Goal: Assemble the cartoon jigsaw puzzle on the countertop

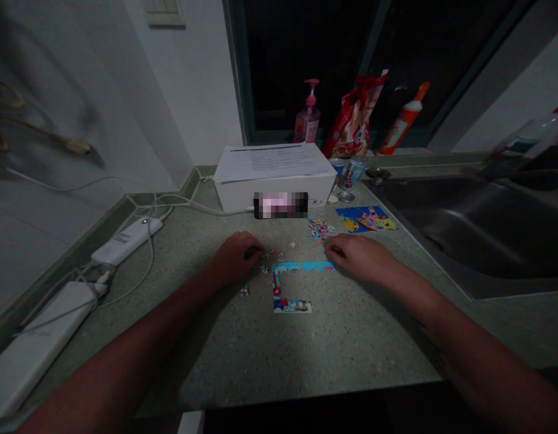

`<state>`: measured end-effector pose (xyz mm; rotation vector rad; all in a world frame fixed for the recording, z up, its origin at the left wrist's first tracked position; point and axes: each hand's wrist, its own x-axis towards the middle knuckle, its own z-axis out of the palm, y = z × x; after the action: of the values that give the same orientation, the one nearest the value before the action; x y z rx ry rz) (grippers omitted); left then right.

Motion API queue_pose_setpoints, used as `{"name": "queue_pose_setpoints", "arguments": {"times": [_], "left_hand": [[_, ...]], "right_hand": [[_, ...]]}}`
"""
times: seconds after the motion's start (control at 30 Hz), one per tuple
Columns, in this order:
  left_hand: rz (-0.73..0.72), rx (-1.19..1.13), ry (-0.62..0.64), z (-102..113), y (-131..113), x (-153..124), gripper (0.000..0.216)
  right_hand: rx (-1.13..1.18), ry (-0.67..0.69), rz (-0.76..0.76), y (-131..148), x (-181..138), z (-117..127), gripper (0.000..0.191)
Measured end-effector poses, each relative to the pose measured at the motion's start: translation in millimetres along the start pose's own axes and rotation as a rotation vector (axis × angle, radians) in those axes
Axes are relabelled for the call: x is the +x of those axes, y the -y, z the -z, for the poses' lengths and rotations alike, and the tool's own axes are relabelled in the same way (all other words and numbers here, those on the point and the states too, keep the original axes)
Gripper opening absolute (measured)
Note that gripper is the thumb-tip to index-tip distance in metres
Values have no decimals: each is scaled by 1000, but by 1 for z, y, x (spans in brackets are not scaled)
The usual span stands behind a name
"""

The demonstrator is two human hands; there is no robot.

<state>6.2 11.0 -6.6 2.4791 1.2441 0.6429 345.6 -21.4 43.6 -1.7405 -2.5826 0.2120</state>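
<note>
A partly joined jigsaw puzzle (301, 266) lies flat on the counter, its border strips forming a shape open to the right. My left hand (237, 256) rests left of it with fingers curled together, its fingertips at a few loose puzzle pieces (275, 255). Beyond the right end of the blue top strip is my right hand (362, 256), thumb and fingers pinched together. Whatever either hand may hold is hidden or too small to make out. A pile of puzzle pieces (321, 229) lies just behind the right fingertips.
A colourful picture card (367, 219) lies near the sink (469, 229). Behind stand a white box (274, 172) with a phone (281, 205) against it, drinking glasses (355, 175) and a pump bottle (307, 120). Power strips (43, 343) with cables run along the left.
</note>
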Motion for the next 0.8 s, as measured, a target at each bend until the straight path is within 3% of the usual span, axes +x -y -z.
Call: {"name": "queue_pose_setpoints", "arguments": {"times": [0.23, 0.43, 0.8], "left_hand": [[9, 6, -3, 1, -3, 0, 11], [0, 18, -1, 0, -2, 0, 11], [11, 29, 7, 2, -5, 1, 13]], "right_hand": [[-9, -33, -16, 0, 1, -2, 24], [68, -190, 44, 2, 0, 0, 25], [63, -76, 9, 1, 1, -3, 23]]}}
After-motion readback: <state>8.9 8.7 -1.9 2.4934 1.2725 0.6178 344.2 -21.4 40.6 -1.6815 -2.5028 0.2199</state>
